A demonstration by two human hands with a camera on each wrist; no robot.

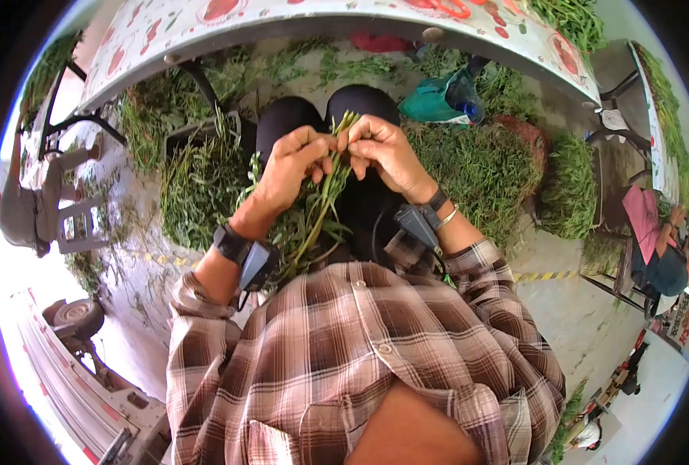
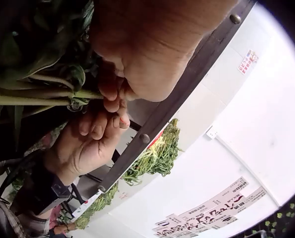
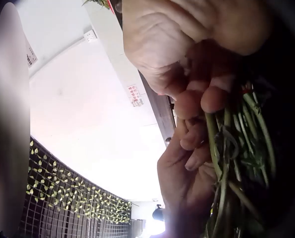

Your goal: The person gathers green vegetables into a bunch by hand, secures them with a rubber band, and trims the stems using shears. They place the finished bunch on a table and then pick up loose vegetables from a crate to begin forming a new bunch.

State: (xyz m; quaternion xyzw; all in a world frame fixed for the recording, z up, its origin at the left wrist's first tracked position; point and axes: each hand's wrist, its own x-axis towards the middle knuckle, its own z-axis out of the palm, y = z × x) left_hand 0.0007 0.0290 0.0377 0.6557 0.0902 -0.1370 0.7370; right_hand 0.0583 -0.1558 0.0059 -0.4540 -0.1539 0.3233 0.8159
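Note:
A bunch of long leafy green stems (image 1: 319, 213) lies across the person's lap, its bare ends pointing up between the knees. My left hand (image 1: 288, 164) pinches these stems near the ends with curled fingers. Close beside it, my right hand (image 1: 389, 151) grips the same ends, its thumb bent against the fingers. Seen from the left wrist, the pale stems (image 2: 33, 96) run into the fingertips, where both hands nearly meet. From the right wrist, several stems (image 3: 219, 163) hang below the curled fingers (image 3: 214, 99). The palms partly hide the ends.
A patterned table (image 1: 298, 25) stands beyond the knees. Heaped greens (image 1: 205, 190) fill a crate at the left; another heap (image 1: 476, 174) lies at the right, near a teal bag (image 1: 437, 99). Loose leaves litter the floor. Another person (image 1: 662, 260) sits at the far right.

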